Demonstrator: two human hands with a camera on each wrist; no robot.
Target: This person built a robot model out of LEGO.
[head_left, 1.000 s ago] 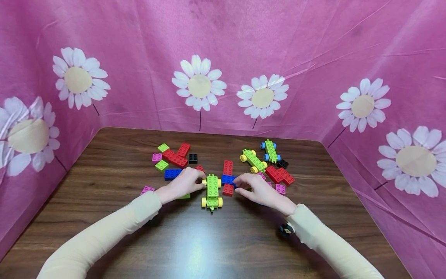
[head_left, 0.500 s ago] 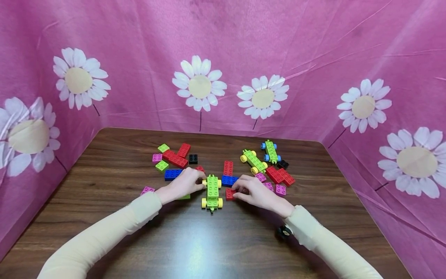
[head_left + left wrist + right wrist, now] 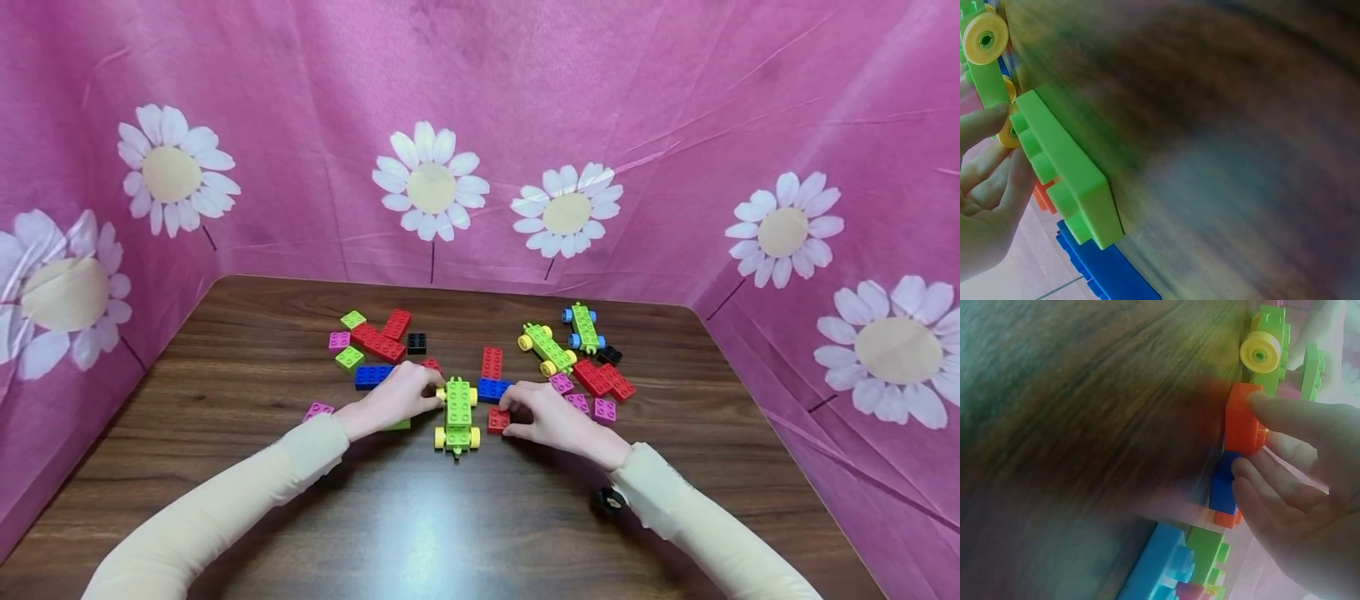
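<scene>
Right hand (image 3: 551, 421) pinched a small red brick (image 3: 497, 421) between thumb and fingertip, as far as I could judge from the wrist feed, with another finger against or just beside the blue brick (image 3: 492, 389) behind it. From my distant seat that finger worried me: lifting the red brick could drag the blue one askew, and a hold on one end only could let the red one tip or slip. Left hand (image 3: 401, 396) held a green car (image 3: 457, 438) by one yellow wheel (image 3: 1007, 139); since a wheel might turn in the fingers, I judged that a press on the car could roll or swivel it. It stood on its wheels on the dark wooden table (image 3: 300, 533), just left of the red brick, with a lime block (image 3: 458, 402) over its far part and bare studs at its near end. The red brick lay flat, squat, studs up.
</scene>
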